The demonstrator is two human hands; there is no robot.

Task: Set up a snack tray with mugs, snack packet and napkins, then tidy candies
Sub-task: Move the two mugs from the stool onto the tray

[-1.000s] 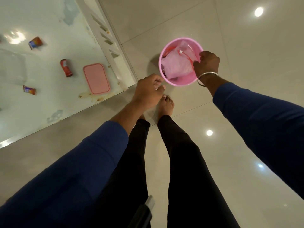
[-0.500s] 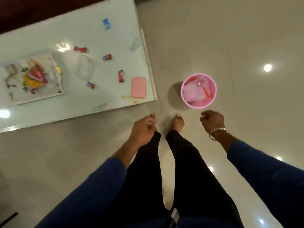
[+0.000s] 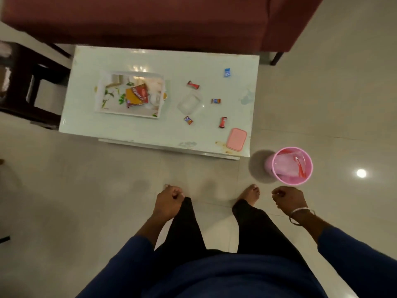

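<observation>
A white floral tray (image 3: 103,104) rests on the low white table (image 3: 150,130), holding a red and orange snack packet (image 3: 137,95) and a pale mug (image 3: 155,99). Several wrapped candies lie loose to its right: a red one (image 3: 193,85), a blue one (image 3: 227,72), another red one (image 3: 223,122). Among them stands a clear container (image 3: 189,103), with its pink lid (image 3: 236,139) at the table's near right corner. My left hand (image 3: 168,201) and my right hand (image 3: 289,200) hang curled over the floor, well short of the table, holding nothing.
A pink bin (image 3: 292,165) with wrappers inside stands on the floor off the table's right corner. A maroon sofa (image 3: 150,20) runs behind the table. A dark wooden side table (image 3: 28,82) is at left. My bare feet are on the glossy tiled floor.
I have straightened up from the pink bin, so the view pulled back and shows the whole table. My right hand left the bin's rim and both hands dropped to my sides.
</observation>
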